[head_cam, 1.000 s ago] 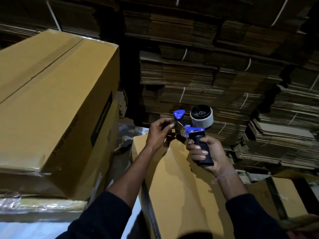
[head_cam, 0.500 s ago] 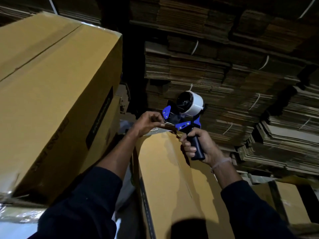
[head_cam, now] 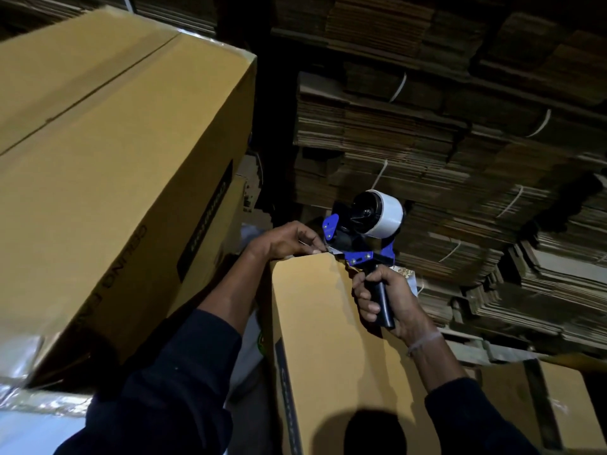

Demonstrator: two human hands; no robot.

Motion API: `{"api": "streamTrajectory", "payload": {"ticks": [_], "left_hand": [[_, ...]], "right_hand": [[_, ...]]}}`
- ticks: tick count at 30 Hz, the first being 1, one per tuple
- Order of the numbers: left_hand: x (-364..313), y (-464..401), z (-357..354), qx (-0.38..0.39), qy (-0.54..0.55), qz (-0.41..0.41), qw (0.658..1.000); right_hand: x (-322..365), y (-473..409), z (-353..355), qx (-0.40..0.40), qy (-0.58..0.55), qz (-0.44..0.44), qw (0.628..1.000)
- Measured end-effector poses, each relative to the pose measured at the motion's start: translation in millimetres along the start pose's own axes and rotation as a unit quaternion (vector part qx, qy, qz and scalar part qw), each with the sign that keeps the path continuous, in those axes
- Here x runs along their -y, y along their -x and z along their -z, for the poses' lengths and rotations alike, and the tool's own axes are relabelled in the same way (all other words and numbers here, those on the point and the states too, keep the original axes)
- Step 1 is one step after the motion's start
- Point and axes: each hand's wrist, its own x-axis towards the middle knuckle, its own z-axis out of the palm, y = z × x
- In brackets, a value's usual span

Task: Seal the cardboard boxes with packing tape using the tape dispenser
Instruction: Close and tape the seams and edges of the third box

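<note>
A tall brown cardboard box [head_cam: 328, 339] stands in front of me, its far top edge at mid-frame. My right hand [head_cam: 382, 295] grips the black handle of a blue tape dispenser [head_cam: 358, 244] carrying a white tape roll [head_cam: 387, 213]; the dispenser's mouth sits at the box's far edge. My left hand [head_cam: 285, 239] pinches the loose end of the tape [head_cam: 315, 249] just left of the dispenser, over the same edge. The seam under the hands is hidden.
A large brown carton [head_cam: 108, 165] lies tilted at the left on plastic-wrapped goods [head_cam: 29, 408]. Strapped stacks of flattened cardboard [head_cam: 460, 142] fill the dark background. Another brown box [head_cam: 558, 405] stands at the lower right.
Both hands have moved down and forward to the box's far edge. The dispenser now touches that edge, and my left hand has drawn the tape end down onto it.
</note>
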Motion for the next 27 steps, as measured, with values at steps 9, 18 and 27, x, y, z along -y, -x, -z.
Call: {"api": "streamTrajectory", "payload": {"ticks": [9,18,27], "left_hand": [[-1.4,-3.9,-5.7,-0.013,-0.098,0.027,0.995],[-18.1,-18.9,-13.0,-0.094,-0.081,0.049,0.991],[-17.8,-16.5,-4.8,0.012,-0.111,0.1,0.989]], "right_hand": [[3.7,0.4,-5.1,-0.008,0.006,0.002,1.0],[21.3,5.0,-9.2,-0.055,0.085,0.009,0.995],[5.8,12.1,-10.9,-0.047,0.081,-0.006,0.996]]}}
